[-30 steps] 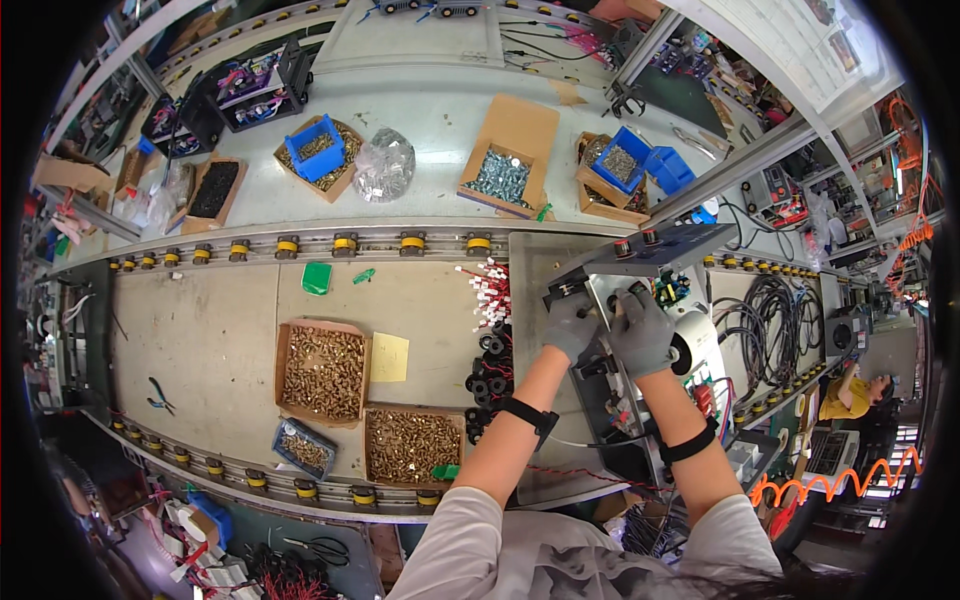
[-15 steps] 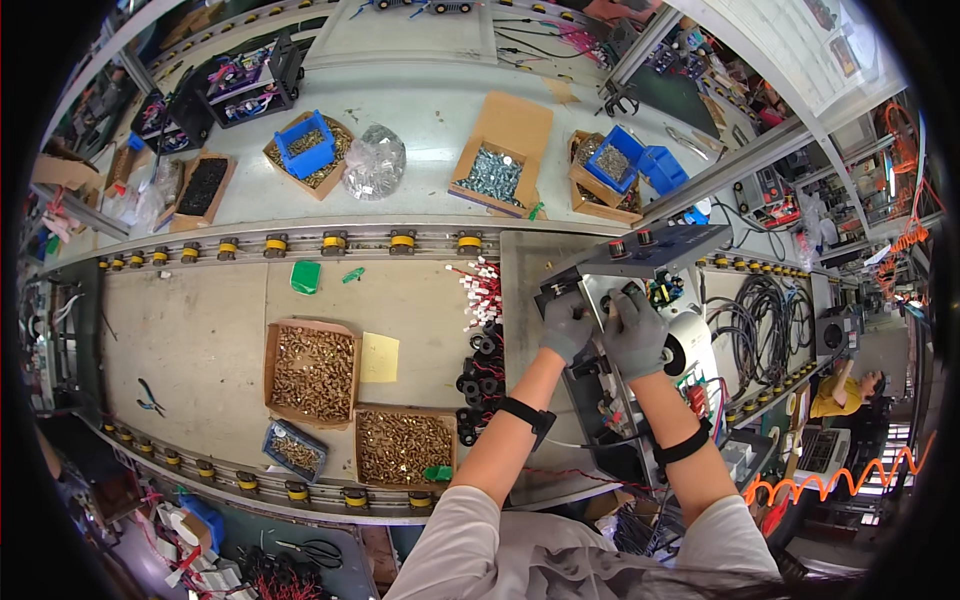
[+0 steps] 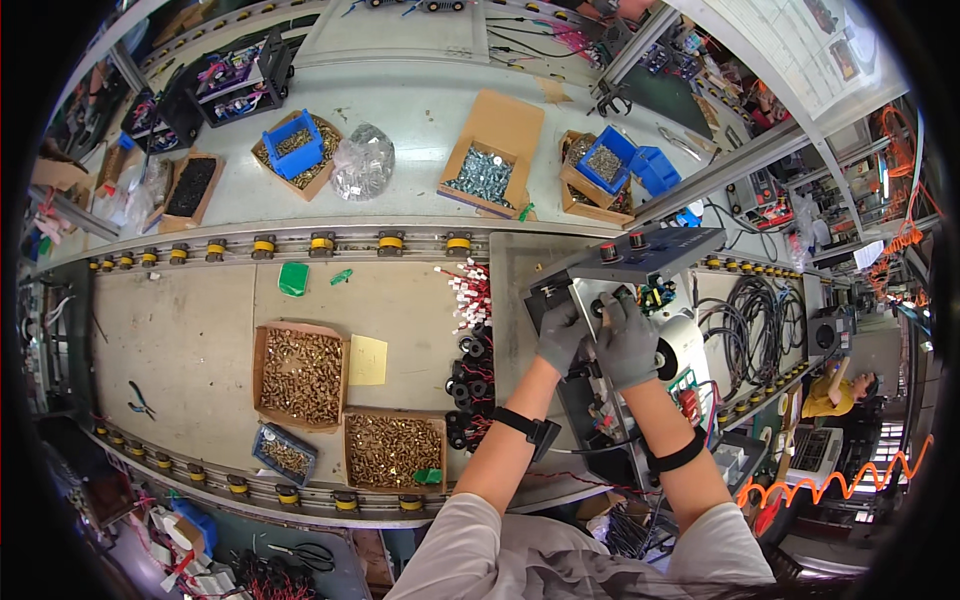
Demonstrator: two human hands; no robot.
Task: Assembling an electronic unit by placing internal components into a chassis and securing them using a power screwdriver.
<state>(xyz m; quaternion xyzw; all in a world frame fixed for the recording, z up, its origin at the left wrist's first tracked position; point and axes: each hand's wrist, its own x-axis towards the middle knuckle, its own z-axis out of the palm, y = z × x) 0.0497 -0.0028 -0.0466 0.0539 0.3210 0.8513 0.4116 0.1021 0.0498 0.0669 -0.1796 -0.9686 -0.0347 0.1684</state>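
Note:
An open metal chassis [image 3: 640,257] with a dark panel and red-topped knobs stands right of the middle, its wiring and boards exposed. My left hand [image 3: 561,338], in a grey glove, is closed at the left edge of its bare metal plate; the fingertips are partly hidden. My right hand [image 3: 627,345], gloved alike, has its fingers bent around a small black round part [image 3: 599,305] against that plate. What kind of part it is cannot be made out. A white cylinder with a dark centre [image 3: 680,345] and a green circuit board [image 3: 684,388] sit inside the chassis, right of my right hand.
Left of the chassis lie black ring-shaped parts [image 3: 468,385] and red-and-white wire connectors [image 3: 468,296]. Boxes of brass fasteners [image 3: 300,375] [image 3: 395,450] stand on the bench. Coiled black cables [image 3: 755,325] lie to the right. A person in yellow [image 3: 832,394] is farther right.
The view has shifted slightly, so the bench items appear a little farther left. Both hands stay at the chassis plate; my right fingers have moved slightly, and the black round part shows more.

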